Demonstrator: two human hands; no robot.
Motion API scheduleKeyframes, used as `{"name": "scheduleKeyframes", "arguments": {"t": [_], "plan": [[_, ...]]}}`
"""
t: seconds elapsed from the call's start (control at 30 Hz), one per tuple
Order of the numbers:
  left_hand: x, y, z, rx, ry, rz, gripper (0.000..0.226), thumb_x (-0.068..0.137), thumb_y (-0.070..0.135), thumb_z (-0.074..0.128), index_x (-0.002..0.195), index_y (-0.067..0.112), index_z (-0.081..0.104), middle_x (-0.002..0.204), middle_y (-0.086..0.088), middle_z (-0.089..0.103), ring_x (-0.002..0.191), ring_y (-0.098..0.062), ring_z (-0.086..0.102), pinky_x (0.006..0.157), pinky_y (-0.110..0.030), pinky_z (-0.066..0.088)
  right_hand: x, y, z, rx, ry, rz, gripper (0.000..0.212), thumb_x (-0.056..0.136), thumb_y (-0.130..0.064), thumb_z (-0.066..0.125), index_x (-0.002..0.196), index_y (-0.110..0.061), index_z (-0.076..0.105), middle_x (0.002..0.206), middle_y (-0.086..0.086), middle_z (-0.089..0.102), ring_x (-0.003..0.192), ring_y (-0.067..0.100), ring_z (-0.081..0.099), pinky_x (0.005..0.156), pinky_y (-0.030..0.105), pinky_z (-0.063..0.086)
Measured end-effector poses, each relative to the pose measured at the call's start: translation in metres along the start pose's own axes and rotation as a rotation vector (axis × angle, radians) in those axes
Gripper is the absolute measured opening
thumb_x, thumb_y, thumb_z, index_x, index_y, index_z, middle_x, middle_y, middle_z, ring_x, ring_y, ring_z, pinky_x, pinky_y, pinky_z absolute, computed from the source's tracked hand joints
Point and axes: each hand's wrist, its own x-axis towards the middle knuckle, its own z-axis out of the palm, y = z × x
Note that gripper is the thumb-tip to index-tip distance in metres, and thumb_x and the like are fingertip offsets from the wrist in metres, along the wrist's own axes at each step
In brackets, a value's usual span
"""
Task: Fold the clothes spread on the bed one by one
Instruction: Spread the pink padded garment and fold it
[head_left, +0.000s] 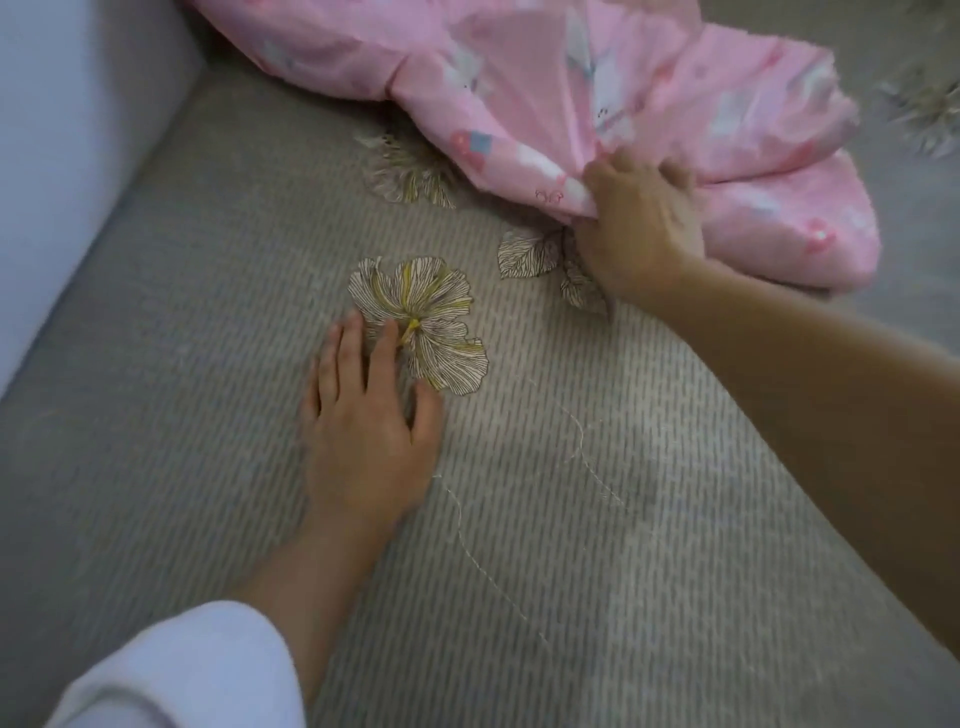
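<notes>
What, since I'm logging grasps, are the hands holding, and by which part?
Right hand grips the pink cloth by its bunched near edge; left hand holds nothing.

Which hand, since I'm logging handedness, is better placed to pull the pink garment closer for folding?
Right. The right hand grips the pink garment at its bunched edge, fingers curled round it. The left hand rests flat on the bedspread, apart from the cloth.
</notes>
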Motion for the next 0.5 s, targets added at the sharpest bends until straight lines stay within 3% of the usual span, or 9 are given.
{"name": "scheduleKeyframes", "arguments": {"t": [0.07,0.13,0.33,0.43,0.5], "plan": [[0.001,0.000,0.001,-0.001,0.006,-0.009,0.066,0.087,0.050,0.031,0.148,0.024,0.029,0.160,-0.005,0.015,0.147,-0.018,0.006,0.116,-0.034,-0.001,-0.039,-0.001,0.004,0.080,-0.038,-0.012,0.031,0.091,-0.020,0.048,0.119,-0.007,0.054,0.120,0.015,0.057,0.111,0.034,0.052,0.103,0.041,0.026],[0.002,-0.001,0.002,0.014,0.005,-0.008,0.071,0.083,0.053,0.032,0.148,0.022,0.030,0.159,-0.007,0.017,0.147,-0.021,0.009,0.117,-0.035,0.001,-0.082,0.003,0.006,0.116,-0.105,0.003,0.030,0.093,-0.023,0.047,0.118,-0.009,0.055,0.119,0.012,0.060,0.108,0.036,0.054,0.099,0.042,0.033],[-0.025,-0.009,-0.013,0.092,-0.197,0.102,0.075,0.089,0.053,0.022,0.153,0.016,0.012,0.161,-0.006,0.008,0.147,-0.021,0.005,0.117,-0.033,0.002,-0.196,0.024,-0.003,0.104,-0.260,-0.032,0.034,0.091,-0.018,0.054,0.124,-0.009,0.057,0.146,0.006,0.046,0.134,0.028,0.042,0.111,0.039,0.024],[-0.094,-0.004,-0.033,0.045,-0.346,0.127,0.073,0.093,0.042,0.041,0.153,0.012,0.013,0.161,-0.010,0.005,0.147,-0.024,0.008,0.117,-0.034,0.008,-0.252,0.035,-0.014,0.109,-0.349,-0.023,0.037,0.092,-0.020,0.052,0.128,-0.012,0.054,0.153,0.000,0.035,0.142,0.021,0.029,0.116,0.035,0.015],[-0.151,0.007,-0.049,0.001,-0.522,0.237,0.070,0.089,0.031,0.054,0.150,0.012,0.025,0.160,-0.009,0.009,0.147,-0.021,0.011,0.116,-0.024,0.007,-0.288,0.039,-0.022,0.150,-0.413,-0.004,0.040,0.093,-0.020,0.049,0.133,-0.015,0.049,0.156,-0.003,0.028,0.145,0.016,0.023,0.117,0.032,0.011]]}}
